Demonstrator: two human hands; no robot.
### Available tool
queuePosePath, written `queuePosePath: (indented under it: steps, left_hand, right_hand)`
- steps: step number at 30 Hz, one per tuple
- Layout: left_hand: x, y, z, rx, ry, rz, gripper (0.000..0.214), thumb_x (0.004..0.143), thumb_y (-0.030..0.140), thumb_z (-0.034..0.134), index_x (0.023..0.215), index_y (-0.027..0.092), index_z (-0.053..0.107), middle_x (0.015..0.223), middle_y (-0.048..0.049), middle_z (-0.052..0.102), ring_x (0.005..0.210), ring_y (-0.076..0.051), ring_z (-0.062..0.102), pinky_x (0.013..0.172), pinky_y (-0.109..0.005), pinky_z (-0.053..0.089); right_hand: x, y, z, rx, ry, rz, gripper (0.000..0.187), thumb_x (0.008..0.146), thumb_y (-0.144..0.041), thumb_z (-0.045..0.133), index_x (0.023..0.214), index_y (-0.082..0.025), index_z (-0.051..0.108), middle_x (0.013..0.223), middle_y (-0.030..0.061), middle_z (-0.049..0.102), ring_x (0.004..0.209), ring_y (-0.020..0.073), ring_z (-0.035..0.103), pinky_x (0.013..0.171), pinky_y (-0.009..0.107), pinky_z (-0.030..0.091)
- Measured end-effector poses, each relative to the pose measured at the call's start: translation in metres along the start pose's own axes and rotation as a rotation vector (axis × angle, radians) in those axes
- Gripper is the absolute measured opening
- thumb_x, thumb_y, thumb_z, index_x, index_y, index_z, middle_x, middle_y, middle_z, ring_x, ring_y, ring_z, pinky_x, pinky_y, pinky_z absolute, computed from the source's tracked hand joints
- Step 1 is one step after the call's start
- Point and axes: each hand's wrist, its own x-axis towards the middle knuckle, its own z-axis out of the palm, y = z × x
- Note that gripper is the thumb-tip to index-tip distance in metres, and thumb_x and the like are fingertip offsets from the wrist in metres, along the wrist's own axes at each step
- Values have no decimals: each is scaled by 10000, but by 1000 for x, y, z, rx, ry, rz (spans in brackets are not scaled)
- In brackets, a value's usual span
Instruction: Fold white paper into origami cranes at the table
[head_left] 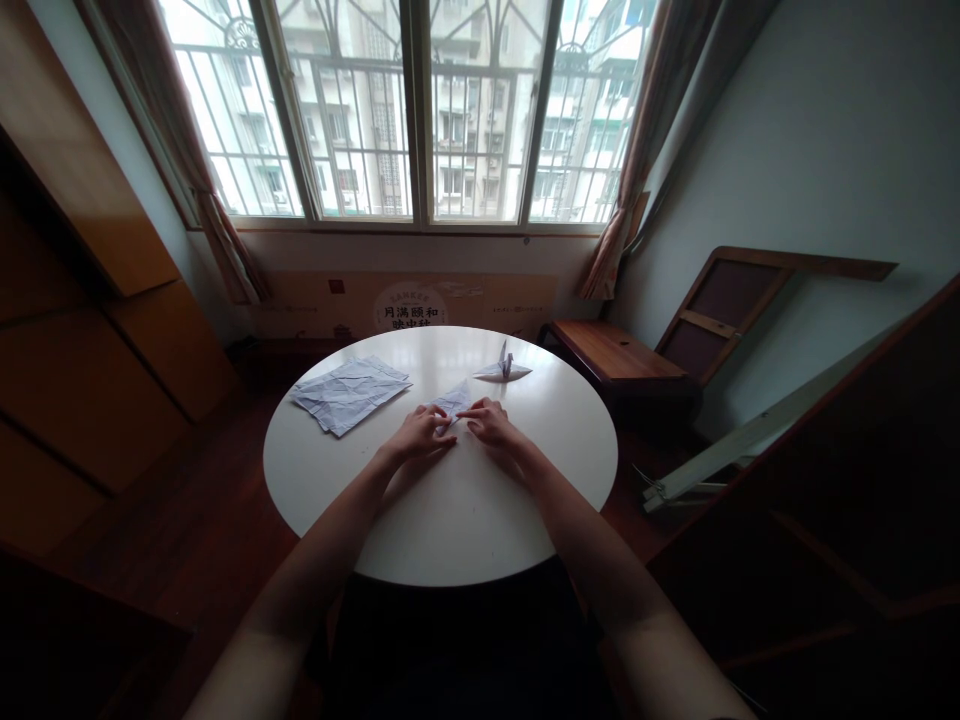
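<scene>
On the round white table (450, 520) lies a small folded piece of pale paper (454, 400), partly under my fingers. My left hand (421, 435) presses on its near left edge with fingers curled together. My right hand (487, 422) pinches the paper's near right edge. The two hands almost touch over the paper. A finished paper crane (504, 366) stands upright farther back, just right of centre, apart from both hands.
A loose pile of creased paper sheets (349, 392) lies at the table's back left. A low wooden bench (615, 352) and leaning wooden panels (720, 310) stand to the right. Wooden cabinets (90, 330) fill the left side. A barred window (409, 110) is ahead.
</scene>
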Motion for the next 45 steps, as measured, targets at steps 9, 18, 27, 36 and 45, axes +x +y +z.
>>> queuePosePath:
  steps: [9,18,27,36,45]
  left_hand:
    - [2,-2,2,-16,-16,2,397,829,526,576,1095,255,693,1201,-68,589,1096,-287,504,974,-410,406]
    - [1,-2,2,-34,-11,5,400,826,528,578,1099,257,688,1206,-72,586,1098,-295,497,980,-426,400]
    - [0,2,0,-25,-28,-10,384,827,499,594,1129,276,672,1233,-72,570,1124,-304,486,995,-446,388]
    - [1,3,-1,-54,-34,40,304,836,446,599,1075,281,687,1342,-30,555,1234,-284,468,1073,-459,324]
    - [4,1,2,-56,-44,49,346,846,444,579,1129,271,678,1306,-28,598,1212,-274,509,1067,-438,334]
  right_hand:
    - [-6,-4,-5,-19,8,142,368,886,-428,512,1222,-344,635,1212,81,489,1128,256,419,986,368,299]
    - [-6,-4,-7,-39,-10,191,430,874,-489,499,1268,-344,593,1250,93,458,1156,278,396,984,393,287]
    - [-3,2,-3,-63,-8,179,490,862,-483,506,1322,-318,540,1278,103,455,1178,291,389,983,405,291]
    - [-2,0,-3,-71,-16,122,485,858,-481,531,1326,-356,533,1266,77,490,1169,271,428,977,374,319]
    - [-3,-1,-3,-40,-7,156,422,855,-448,532,1243,-310,624,1356,68,470,1262,269,403,1038,364,292]
